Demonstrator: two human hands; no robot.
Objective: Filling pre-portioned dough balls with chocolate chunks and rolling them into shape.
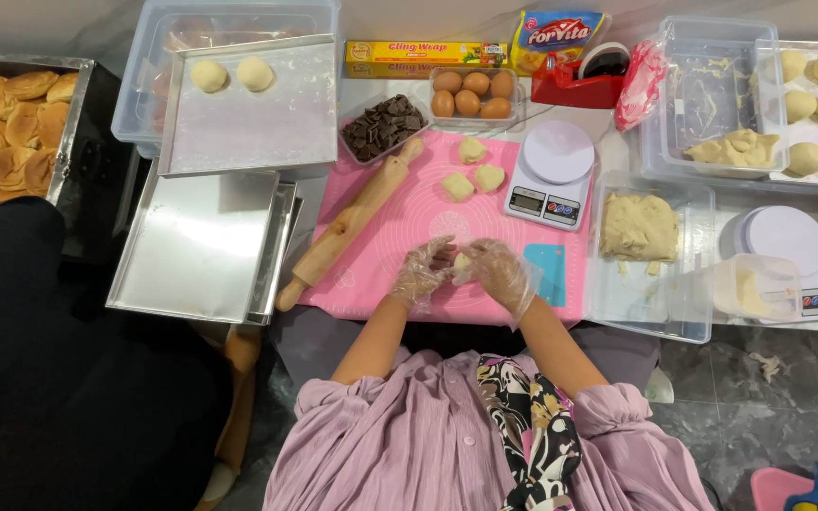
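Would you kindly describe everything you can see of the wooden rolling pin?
The rolling pin is pale, light-brown wood, one long cylinder with a narrower rounded handle at each end. It lies flat and diagonal, its upper end near the tray of chocolate pieces, its lower end past the left edge of the pink mat, close to the stacked metal trays. Most of it rests on the mat. Neither gloved hand touches it; both hold a dough piece to its right.

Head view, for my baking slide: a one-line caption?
Gloved left hand and right hand shape a dough piece over a pink mat.
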